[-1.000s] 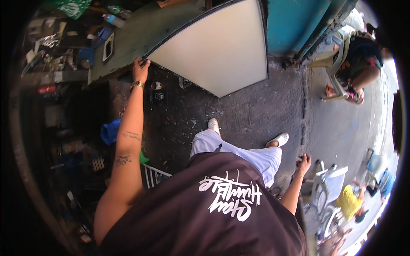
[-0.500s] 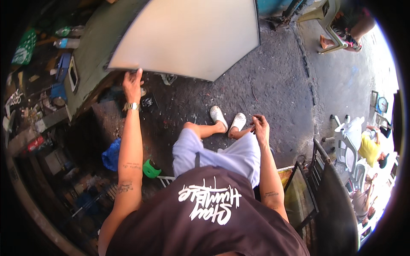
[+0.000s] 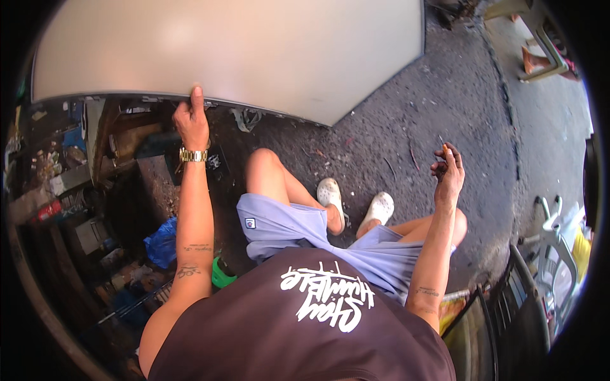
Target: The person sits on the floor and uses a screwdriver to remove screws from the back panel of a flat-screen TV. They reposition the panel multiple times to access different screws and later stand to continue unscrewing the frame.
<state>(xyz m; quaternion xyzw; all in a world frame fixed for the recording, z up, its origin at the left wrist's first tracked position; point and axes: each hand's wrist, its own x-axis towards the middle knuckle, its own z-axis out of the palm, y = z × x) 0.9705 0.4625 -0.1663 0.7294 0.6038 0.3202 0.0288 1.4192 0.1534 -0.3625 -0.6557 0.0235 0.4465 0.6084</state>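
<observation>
A large pale flat panel (image 3: 241, 54) with a thin dark rim spans the top of the view. My left hand (image 3: 192, 124) grips its near edge, thumb on the pale face and fingers beneath, partly hidden. Off to the right, above the dark ground, my right hand (image 3: 448, 171) is raised with curled fingers, apart from the panel. Between its fingertips is a small thin stick with an orange part (image 3: 445, 148), perhaps a cigarette; it is too small to be sure.
Cluttered shelves and tools fill the left side, with a blue plastic bag (image 3: 161, 242) and a green plastic item (image 3: 222, 273). Dark frames (image 3: 518, 298) lean at the lower right. Someone's foot (image 3: 535, 60) shows by a plastic chair (image 3: 549, 47), with another white chair (image 3: 559, 244) farther down.
The panel has swung left and nearer, covering the greenish board and bottles, with my left hand still on its edge. My right hand has moved right and upward; my knees have spread.
</observation>
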